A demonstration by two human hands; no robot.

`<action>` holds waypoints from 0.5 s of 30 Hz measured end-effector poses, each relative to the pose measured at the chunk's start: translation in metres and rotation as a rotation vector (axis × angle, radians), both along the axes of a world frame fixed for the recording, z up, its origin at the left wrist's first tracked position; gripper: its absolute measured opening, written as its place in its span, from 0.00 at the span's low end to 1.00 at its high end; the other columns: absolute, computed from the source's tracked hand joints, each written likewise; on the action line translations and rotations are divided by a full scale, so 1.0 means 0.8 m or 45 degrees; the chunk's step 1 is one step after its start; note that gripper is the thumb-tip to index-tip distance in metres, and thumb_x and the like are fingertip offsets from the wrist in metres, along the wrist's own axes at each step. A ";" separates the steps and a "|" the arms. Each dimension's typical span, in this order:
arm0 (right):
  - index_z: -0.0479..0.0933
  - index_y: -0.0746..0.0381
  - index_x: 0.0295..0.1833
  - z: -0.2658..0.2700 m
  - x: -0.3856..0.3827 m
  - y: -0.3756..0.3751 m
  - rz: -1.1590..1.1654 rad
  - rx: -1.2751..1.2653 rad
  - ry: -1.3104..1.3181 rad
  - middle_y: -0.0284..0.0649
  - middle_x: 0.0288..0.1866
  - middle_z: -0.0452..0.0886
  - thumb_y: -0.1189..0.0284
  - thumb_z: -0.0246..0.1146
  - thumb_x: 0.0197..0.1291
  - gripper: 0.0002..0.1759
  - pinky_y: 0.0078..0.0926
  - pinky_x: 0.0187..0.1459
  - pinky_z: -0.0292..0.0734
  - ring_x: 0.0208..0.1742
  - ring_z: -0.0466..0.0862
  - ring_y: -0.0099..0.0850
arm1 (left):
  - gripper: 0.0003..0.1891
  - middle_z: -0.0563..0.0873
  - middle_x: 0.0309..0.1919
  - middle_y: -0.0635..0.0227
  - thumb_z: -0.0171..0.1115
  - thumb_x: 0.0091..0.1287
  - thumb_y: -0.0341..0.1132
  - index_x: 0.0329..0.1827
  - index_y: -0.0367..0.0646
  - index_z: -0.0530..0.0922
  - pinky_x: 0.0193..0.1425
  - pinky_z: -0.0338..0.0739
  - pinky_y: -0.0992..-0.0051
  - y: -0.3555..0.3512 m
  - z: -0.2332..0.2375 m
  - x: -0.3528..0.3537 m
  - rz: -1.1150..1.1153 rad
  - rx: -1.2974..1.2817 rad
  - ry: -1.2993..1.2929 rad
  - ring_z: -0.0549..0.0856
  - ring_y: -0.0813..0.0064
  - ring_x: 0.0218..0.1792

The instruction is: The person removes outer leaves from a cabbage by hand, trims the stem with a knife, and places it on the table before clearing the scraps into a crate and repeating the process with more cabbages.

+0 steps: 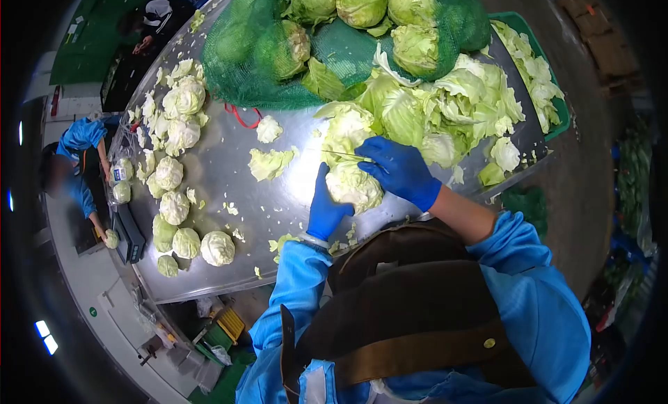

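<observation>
My left hand [327, 208], in a blue glove, holds a pale green cabbage [353, 186] from its left side, thumb and fingers against it. My right hand [400, 169], also gloved in blue, is closed around a knife [339, 153] whose thin blade, seen nearly edge-on, crosses the top of that cabbage. Its handle is hidden in the fingers. Just beyond the blade lies more pale cabbage [348, 125], touching a heap of loose outer leaves [459, 101]. A single torn leaf [270, 164] rests left of my hands on the metal table [229, 143].
Several trimmed cabbages [174, 208] line the table's left side. At the back, a green mesh bag [236, 63] holds whole cabbages [362, 6]. A green crate [562, 112] of leaves stands right. A co-worker [82, 143] handles cabbages beside a dark scale [127, 235] at far left.
</observation>
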State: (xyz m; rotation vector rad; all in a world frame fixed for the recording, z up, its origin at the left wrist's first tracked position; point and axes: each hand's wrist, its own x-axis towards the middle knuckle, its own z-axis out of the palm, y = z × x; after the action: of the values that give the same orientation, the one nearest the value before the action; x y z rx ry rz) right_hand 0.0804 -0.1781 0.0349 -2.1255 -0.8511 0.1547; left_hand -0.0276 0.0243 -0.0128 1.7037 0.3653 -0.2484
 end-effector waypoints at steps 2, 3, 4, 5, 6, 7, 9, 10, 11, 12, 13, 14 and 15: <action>0.75 0.54 0.60 0.012 -0.008 -0.003 0.021 -0.046 0.051 0.40 0.55 0.77 0.59 0.62 0.63 0.21 0.40 0.40 0.79 0.40 0.84 0.45 | 0.58 0.70 0.65 0.51 0.71 0.34 0.25 0.76 0.38 0.52 0.67 0.70 0.67 -0.003 -0.003 0.001 0.058 -0.009 0.077 0.71 0.59 0.65; 0.75 0.54 0.60 0.011 -0.015 -0.001 0.044 -0.096 0.135 0.40 0.56 0.77 0.59 0.61 0.64 0.21 0.40 0.40 0.79 0.41 0.84 0.45 | 0.57 0.70 0.64 0.51 0.71 0.35 0.25 0.76 0.38 0.53 0.67 0.71 0.67 -0.004 -0.008 0.002 0.067 0.015 0.101 0.72 0.59 0.65; 0.75 0.53 0.60 0.008 -0.021 0.000 0.066 -0.146 0.221 0.39 0.56 0.77 0.58 0.60 0.65 0.21 0.41 0.40 0.79 0.41 0.84 0.46 | 0.56 0.71 0.63 0.51 0.71 0.35 0.25 0.75 0.38 0.54 0.66 0.71 0.67 -0.006 -0.013 0.002 0.075 0.039 0.128 0.72 0.59 0.64; 0.75 0.52 0.60 -0.004 -0.025 0.003 0.085 -0.266 0.158 0.41 0.58 0.76 0.56 0.58 0.66 0.20 0.44 0.40 0.79 0.42 0.84 0.48 | 0.56 0.72 0.63 0.50 0.72 0.35 0.26 0.75 0.38 0.55 0.66 0.71 0.67 -0.008 -0.011 0.004 0.059 0.093 0.116 0.73 0.59 0.64; 0.75 0.52 0.59 -0.011 -0.022 0.008 0.040 -0.271 0.218 0.43 0.58 0.77 0.56 0.59 0.66 0.20 0.44 0.41 0.79 0.43 0.84 0.48 | 0.55 0.72 0.62 0.50 0.73 0.35 0.26 0.74 0.37 0.56 0.66 0.71 0.66 -0.012 -0.005 0.008 0.045 0.147 0.104 0.73 0.58 0.64; 0.75 0.52 0.58 -0.019 -0.012 0.012 -0.001 -0.274 0.280 0.44 0.58 0.78 0.56 0.60 0.65 0.19 0.44 0.42 0.79 0.43 0.84 0.48 | 0.54 0.73 0.61 0.49 0.73 0.36 0.27 0.73 0.37 0.57 0.65 0.72 0.66 -0.015 0.002 0.009 0.033 0.202 0.095 0.74 0.57 0.63; 0.76 0.57 0.53 -0.076 0.021 0.017 -0.265 -0.167 0.486 0.49 0.51 0.81 0.55 0.60 0.66 0.19 0.45 0.43 0.78 0.44 0.83 0.51 | 0.53 0.74 0.60 0.48 0.74 0.36 0.28 0.72 0.38 0.59 0.65 0.72 0.65 -0.024 0.018 0.012 -0.047 0.321 0.041 0.75 0.55 0.62; 0.76 0.62 0.53 -0.084 0.044 0.008 -0.310 -0.261 0.398 0.51 0.45 0.82 0.53 0.62 0.64 0.24 0.44 0.43 0.78 0.44 0.83 0.52 | 0.53 0.74 0.60 0.47 0.74 0.36 0.28 0.72 0.38 0.59 0.65 0.72 0.65 -0.029 0.023 0.011 -0.090 0.385 0.015 0.75 0.53 0.62; 0.75 0.63 0.55 -0.090 0.041 0.002 -0.201 -0.181 0.491 0.51 0.47 0.82 0.52 0.65 0.61 0.27 0.43 0.47 0.77 0.46 0.83 0.50 | 0.52 0.74 0.59 0.44 0.75 0.36 0.28 0.71 0.39 0.60 0.66 0.71 0.65 -0.036 0.023 0.005 -0.128 0.554 -0.125 0.75 0.51 0.61; 0.74 0.63 0.57 -0.087 0.045 0.004 -0.096 -0.097 0.566 0.52 0.49 0.82 0.52 0.68 0.58 0.30 0.41 0.50 0.77 0.49 0.82 0.48 | 0.52 0.73 0.61 0.48 0.74 0.36 0.27 0.72 0.39 0.60 0.68 0.69 0.65 -0.034 0.021 0.003 -0.118 0.512 -0.110 0.74 0.54 0.63; 0.74 0.64 0.57 -0.085 0.034 0.006 -0.112 0.134 0.680 0.52 0.51 0.82 0.51 0.71 0.54 0.34 0.40 0.52 0.76 0.50 0.83 0.45 | 0.53 0.72 0.62 0.49 0.73 0.36 0.26 0.72 0.39 0.59 0.68 0.68 0.66 -0.025 0.017 0.004 -0.063 0.382 -0.073 0.72 0.55 0.64; 0.74 0.65 0.58 -0.076 0.018 0.006 -0.123 0.354 0.813 0.52 0.52 0.82 0.50 0.74 0.50 0.37 0.38 0.54 0.76 0.51 0.83 0.43 | 0.53 0.71 0.63 0.51 0.72 0.36 0.26 0.73 0.38 0.58 0.69 0.67 0.66 -0.017 0.010 -0.003 -0.004 0.241 -0.012 0.71 0.57 0.65; 0.73 0.66 0.60 -0.093 0.007 0.007 -0.164 0.248 0.744 0.52 0.54 0.82 0.49 0.75 0.47 0.42 0.37 0.55 0.76 0.53 0.83 0.41 | 0.53 0.70 0.64 0.52 0.71 0.36 0.25 0.73 0.38 0.57 0.70 0.67 0.66 -0.010 -0.001 -0.009 -0.010 0.100 -0.031 0.70 0.58 0.65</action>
State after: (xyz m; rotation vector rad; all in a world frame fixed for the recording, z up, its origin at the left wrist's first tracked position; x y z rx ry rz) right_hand 0.0857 -0.1721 -0.0399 -1.7995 -0.3656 0.5693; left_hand -0.0346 0.0165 -0.0138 1.7844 0.3546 -0.2210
